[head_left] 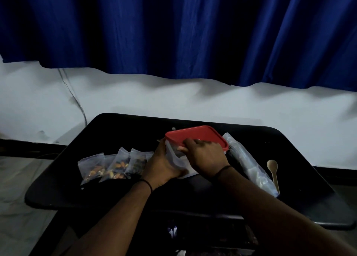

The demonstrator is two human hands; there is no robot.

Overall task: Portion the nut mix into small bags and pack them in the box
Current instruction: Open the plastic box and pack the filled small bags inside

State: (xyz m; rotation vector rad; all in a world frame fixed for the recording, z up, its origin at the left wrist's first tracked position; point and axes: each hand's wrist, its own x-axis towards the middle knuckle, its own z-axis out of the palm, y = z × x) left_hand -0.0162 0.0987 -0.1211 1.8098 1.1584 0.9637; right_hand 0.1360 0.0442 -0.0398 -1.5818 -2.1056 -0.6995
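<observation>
A translucent box (176, 162) with a red lid (195, 135) stands tilted on the black table (116, 128), near its middle. My left hand (164, 166) grips the box's near left side. My right hand (204, 154) lies over the lid's front edge, fingers curled round it. Left of the box lie several small clear bags of nut mix (114, 166), side by side on the table.
A long clear plastic bag (249, 163) lies right of the box, and a light wooden spoon (273, 170) beside it. A blue curtain (173, 29) hangs over the white wall behind. A cable (76, 101) runs down the wall at left.
</observation>
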